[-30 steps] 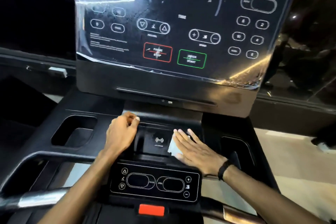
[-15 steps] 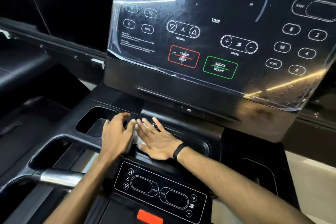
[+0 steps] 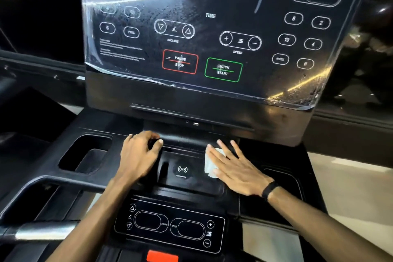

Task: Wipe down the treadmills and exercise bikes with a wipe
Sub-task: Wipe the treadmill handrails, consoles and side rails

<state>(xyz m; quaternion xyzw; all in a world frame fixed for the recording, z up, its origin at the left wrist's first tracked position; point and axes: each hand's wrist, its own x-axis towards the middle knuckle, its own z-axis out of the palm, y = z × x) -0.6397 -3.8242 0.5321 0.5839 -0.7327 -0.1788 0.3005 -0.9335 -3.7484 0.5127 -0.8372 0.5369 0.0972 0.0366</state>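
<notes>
A black treadmill console (image 3: 191, 95) fills the view, with a film-covered touch panel above and a recessed phone tray (image 3: 182, 176) bearing a wireless symbol at its middle. My right hand (image 3: 236, 168) lies flat with spread fingers on the tray's right side and presses a white wipe (image 3: 209, 166) against it; only the wipe's left edge shows from under the palm. My left hand (image 3: 138, 155) rests on the tray's left rim, its fingers curled over the raised ledge behind the tray.
A cup holder (image 3: 85, 155) is sunk into the console at the left, another dark recess (image 3: 282, 178) at the right. Below the tray sits a small control pad (image 3: 170, 225) and a red stop tab (image 3: 162, 256). A metal handlebar (image 3: 42, 232) crosses at lower left.
My right hand has slid the wipe from the tray's left side, beside my left hand, across to its right side. My left hand has stayed on the left rim.
</notes>
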